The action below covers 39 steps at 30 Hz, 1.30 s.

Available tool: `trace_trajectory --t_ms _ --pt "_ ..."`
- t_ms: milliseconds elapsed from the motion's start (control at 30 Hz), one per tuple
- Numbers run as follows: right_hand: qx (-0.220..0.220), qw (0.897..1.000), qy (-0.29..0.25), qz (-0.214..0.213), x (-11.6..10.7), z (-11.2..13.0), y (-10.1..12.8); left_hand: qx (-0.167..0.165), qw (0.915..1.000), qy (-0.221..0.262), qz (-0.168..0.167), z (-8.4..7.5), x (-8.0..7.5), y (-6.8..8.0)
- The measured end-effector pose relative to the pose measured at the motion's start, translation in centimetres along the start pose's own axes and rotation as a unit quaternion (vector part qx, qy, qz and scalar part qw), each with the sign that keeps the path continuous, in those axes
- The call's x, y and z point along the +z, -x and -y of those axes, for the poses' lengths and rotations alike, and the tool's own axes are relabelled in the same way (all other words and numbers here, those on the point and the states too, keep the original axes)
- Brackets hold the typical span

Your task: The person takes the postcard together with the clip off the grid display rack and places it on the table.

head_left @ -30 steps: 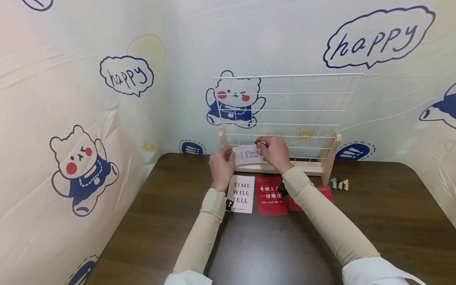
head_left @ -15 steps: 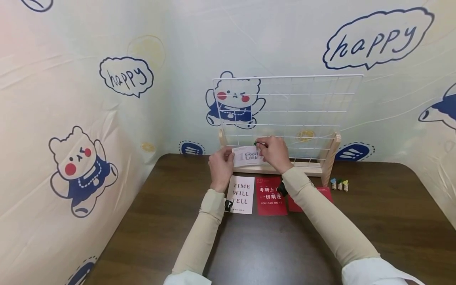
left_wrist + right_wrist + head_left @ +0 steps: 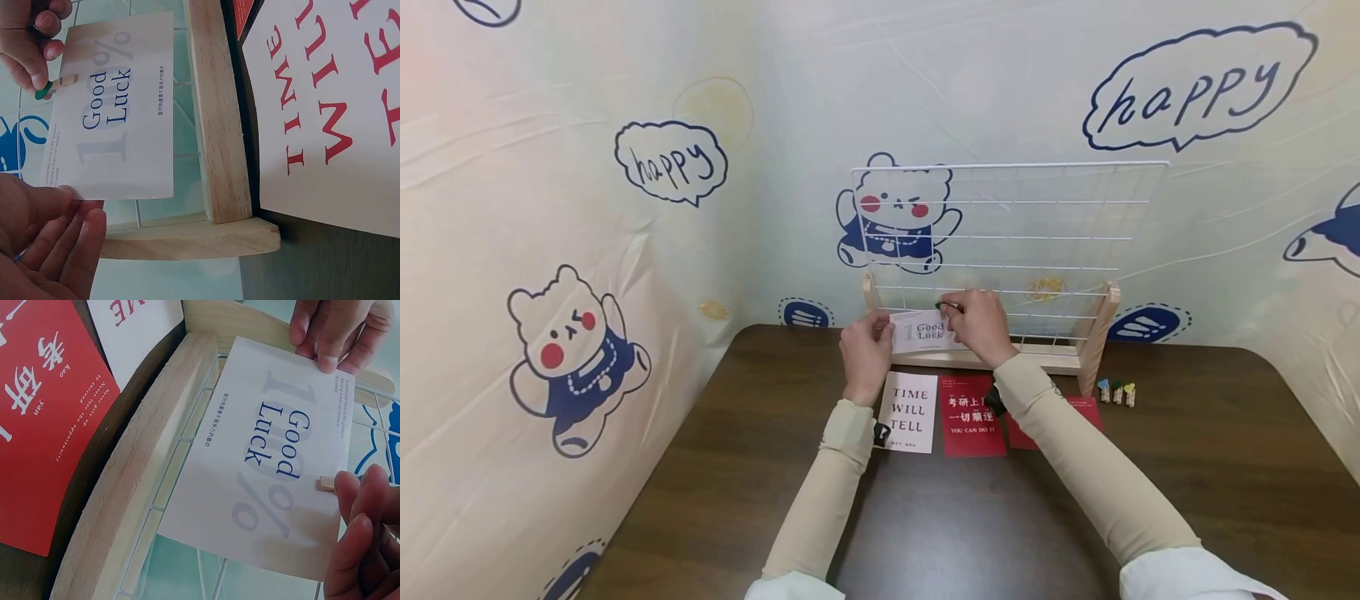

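Behind right fingers, half-hidden clip

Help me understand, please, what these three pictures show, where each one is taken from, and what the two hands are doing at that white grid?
No machine here: a person works bare-handed, filmed by a head camera and one on each wrist. The left hand holds the edge of a "Good Luck" card against a white wire grid in a wooden stand. The right hand pinches a small wooden clip at the card's top edge. On the dark table lie a "Time Will Tell" card, red cards and spare clips.
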State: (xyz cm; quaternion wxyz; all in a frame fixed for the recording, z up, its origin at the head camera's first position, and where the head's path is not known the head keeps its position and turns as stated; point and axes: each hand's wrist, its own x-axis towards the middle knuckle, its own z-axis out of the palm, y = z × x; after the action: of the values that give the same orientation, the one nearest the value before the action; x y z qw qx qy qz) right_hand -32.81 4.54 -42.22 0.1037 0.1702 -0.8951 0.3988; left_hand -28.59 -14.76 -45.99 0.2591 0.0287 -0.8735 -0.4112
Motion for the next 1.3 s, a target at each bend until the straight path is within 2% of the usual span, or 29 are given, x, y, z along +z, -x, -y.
trace_trajectory --t_ms 267,700,1300 --pt "-0.004 1.0 0.001 -0.005 0.1 0.0 0.0 0.003 1.0 -0.005 -0.003 0.1 0.1 0.0" --pt "-0.016 0.999 0.0 -0.035 0.5 -0.4 -0.1 -0.012 0.9998 -0.011 0.008 0.0 0.0 -0.1" --pt "-0.023 0.998 -0.013 -0.053 -0.2 0.6 0.2 -0.021 0.9996 -0.012 0.017 -0.3 -0.6 0.1"
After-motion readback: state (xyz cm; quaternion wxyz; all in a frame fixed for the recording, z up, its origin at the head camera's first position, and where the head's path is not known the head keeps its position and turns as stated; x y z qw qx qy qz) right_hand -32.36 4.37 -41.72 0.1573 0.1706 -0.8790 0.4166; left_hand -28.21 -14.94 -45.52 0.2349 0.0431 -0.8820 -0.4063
